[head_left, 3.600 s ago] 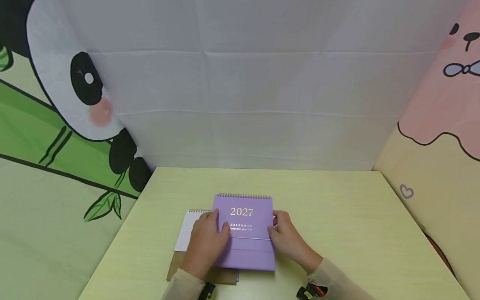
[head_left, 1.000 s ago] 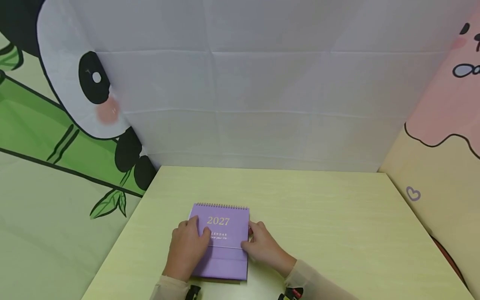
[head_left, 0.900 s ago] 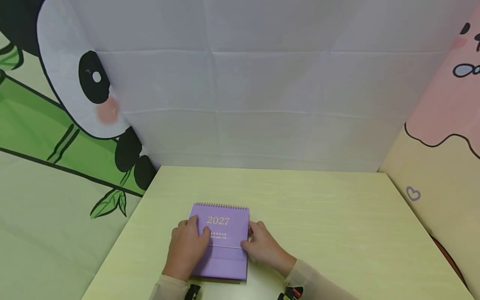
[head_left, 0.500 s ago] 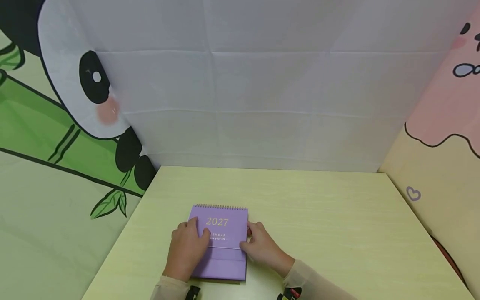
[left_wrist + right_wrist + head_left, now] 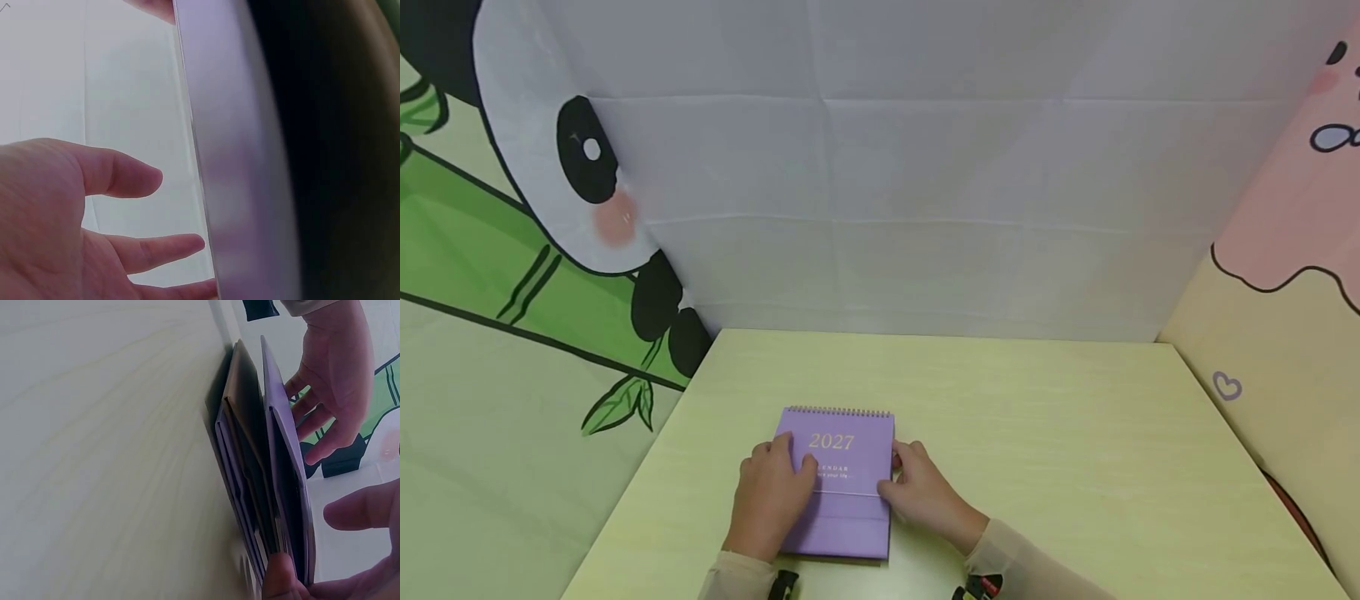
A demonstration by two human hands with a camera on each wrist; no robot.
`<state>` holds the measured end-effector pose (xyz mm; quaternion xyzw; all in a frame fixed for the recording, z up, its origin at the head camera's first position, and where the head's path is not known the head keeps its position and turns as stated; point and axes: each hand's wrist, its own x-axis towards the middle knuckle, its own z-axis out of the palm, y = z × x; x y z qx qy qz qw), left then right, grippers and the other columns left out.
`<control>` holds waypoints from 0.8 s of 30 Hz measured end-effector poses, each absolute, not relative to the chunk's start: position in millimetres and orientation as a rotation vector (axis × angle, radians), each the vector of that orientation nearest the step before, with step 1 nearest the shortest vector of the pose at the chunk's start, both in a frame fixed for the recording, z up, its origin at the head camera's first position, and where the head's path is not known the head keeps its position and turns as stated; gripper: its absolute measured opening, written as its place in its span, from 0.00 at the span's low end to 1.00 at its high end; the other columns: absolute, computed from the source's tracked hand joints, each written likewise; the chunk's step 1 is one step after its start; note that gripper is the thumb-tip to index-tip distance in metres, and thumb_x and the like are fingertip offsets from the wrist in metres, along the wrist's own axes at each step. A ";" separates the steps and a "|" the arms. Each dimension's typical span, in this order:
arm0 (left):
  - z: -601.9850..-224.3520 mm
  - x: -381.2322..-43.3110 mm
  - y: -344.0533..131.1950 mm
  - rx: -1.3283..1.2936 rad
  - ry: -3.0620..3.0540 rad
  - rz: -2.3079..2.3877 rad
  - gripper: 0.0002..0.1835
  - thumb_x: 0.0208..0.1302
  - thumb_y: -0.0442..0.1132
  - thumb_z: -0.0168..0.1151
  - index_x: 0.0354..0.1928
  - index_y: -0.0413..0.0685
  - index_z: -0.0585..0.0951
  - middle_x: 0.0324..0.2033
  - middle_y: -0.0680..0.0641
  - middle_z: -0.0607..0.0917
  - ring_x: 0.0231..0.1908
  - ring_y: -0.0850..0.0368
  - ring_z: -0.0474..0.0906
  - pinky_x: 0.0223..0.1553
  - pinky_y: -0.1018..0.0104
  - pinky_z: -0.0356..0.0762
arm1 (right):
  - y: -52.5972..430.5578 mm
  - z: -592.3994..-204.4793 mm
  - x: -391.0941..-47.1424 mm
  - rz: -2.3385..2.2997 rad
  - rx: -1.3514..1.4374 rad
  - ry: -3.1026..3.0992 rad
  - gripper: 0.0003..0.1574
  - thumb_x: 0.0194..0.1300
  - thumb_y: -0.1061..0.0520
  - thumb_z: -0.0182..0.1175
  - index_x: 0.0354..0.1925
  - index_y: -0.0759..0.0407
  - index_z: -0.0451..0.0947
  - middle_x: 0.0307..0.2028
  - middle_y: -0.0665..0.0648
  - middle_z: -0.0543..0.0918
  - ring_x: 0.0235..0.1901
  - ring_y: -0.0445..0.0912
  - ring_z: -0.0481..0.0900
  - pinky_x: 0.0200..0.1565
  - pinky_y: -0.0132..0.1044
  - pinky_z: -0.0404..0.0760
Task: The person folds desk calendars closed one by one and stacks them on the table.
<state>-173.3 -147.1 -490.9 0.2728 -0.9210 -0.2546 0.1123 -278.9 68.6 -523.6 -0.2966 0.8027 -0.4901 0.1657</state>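
Observation:
A purple spiral-bound desk calendar (image 5: 842, 533), marked 2027, lies on top of a stack near the table's front. In the right wrist view, a brown board (image 5: 239, 375) and another purple layer (image 5: 226, 440) show beneath it. My left hand (image 5: 771, 500) is at the calendar's left side, its fingers fairly straight and spread; in the left wrist view a fingertip touches the edge while the thumb stands apart. At the right edge, my right hand (image 5: 928, 500) curls its fingers at the stack's side, with the thumb over the cover. The lower layers are mostly hidden from the head view.
The pale yellow table (image 5: 1037, 433) reaches back to a light grey cloth wall (image 5: 925, 183). A panda-and-bamboo printed sheet (image 5: 527, 208) hangs on the left. On the right is a sheet with a pink cartoon figure (image 5: 1292, 208).
The purple calendar has come left and nearer, over the white-and-brown calendar that stuck out beside it. During the last second, it and the right hand have shifted slightly further left.

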 end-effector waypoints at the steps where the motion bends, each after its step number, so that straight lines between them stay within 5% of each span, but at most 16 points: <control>1: -490.2 -173.1 -147.6 0.799 -2.699 -0.743 0.37 0.82 0.48 0.62 0.80 0.25 0.77 0.70 0.17 0.83 0.68 0.15 0.82 0.70 0.20 0.83 | 68.1 -521.9 -278.0 -1.395 -0.853 2.289 0.50 0.67 0.59 0.71 0.81 0.80 0.72 0.49 0.63 0.77 0.39 0.45 0.75 0.37 0.30 0.76; 12: -492.5 -171.8 -153.3 0.831 -2.696 -0.736 0.37 0.83 0.49 0.61 0.81 0.26 0.77 0.71 0.18 0.82 0.68 0.16 0.81 0.70 0.21 0.82 | 63.4 -514.6 -272.3 -1.346 -0.821 2.296 0.46 0.69 0.62 0.71 0.81 0.76 0.74 0.51 0.63 0.74 0.40 0.45 0.73 0.37 0.28 0.73; 24: -502.2 -175.1 -155.6 0.865 -2.746 -0.730 0.39 0.82 0.50 0.62 0.82 0.26 0.74 0.70 0.17 0.82 0.68 0.16 0.81 0.67 0.19 0.84 | 63.7 -513.8 -270.6 -1.328 -0.804 2.270 0.56 0.69 0.61 0.70 0.88 0.79 0.63 0.55 0.66 0.75 0.40 0.45 0.74 0.36 0.29 0.75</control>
